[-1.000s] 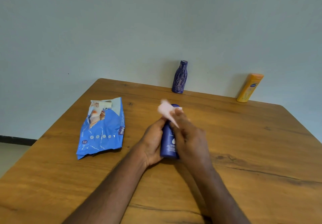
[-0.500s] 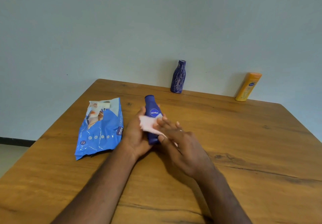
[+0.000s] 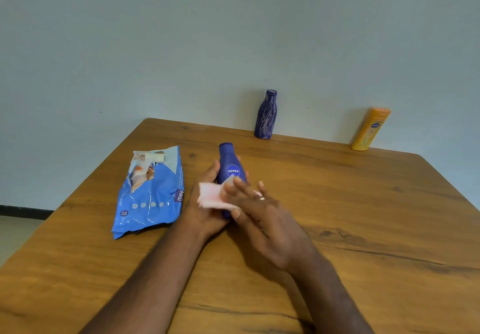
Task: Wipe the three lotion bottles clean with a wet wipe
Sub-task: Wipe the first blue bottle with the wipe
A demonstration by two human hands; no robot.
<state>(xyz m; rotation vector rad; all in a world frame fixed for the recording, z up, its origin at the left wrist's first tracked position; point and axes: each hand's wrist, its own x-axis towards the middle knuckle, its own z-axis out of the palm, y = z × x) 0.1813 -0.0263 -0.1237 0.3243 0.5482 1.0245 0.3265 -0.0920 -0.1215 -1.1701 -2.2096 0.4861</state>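
A: Wiping the dark blue bottle [image 3: 229, 167] is what the person is doing now, I'd say. The left hand [image 3: 205, 211] is wrapping round its lower body from the left, closing on it and holding it tilted just above the table [image 3: 363, 216].

B: And the right hand [image 3: 270, 227]?

A: It is lying flat, fingers [image 3: 241, 185] stretched out, pressing the pink wet wipe [image 3: 211, 198] against the front of the bottle below the round label. Not clenching, more pinning the wipe down.

B: How is that bottle going to handle?

A: Judging by looks, it is smooth, stiff plastic, light enough for one hand, and probably getting slippery where the wipe is dampening it. Gripping the wide lower body, as the left hand is doing, seems safer than holding the narrow neck. The wipe is soft and limp, so it is folding over the fingers.

B: The other two?

A: The purple patterned bottle [image 3: 266, 115] and the orange bottle [image 3: 370, 129] are standing at the far edge by the wall, well apart from each other, waiting.

B: What is in the containers?

A: All three are opaque, so I cannot tell how full they are. The blue wipes pack [image 3: 150, 193] is lying flat, left of the hands, its flap peeled open at the far end, something white showing there.
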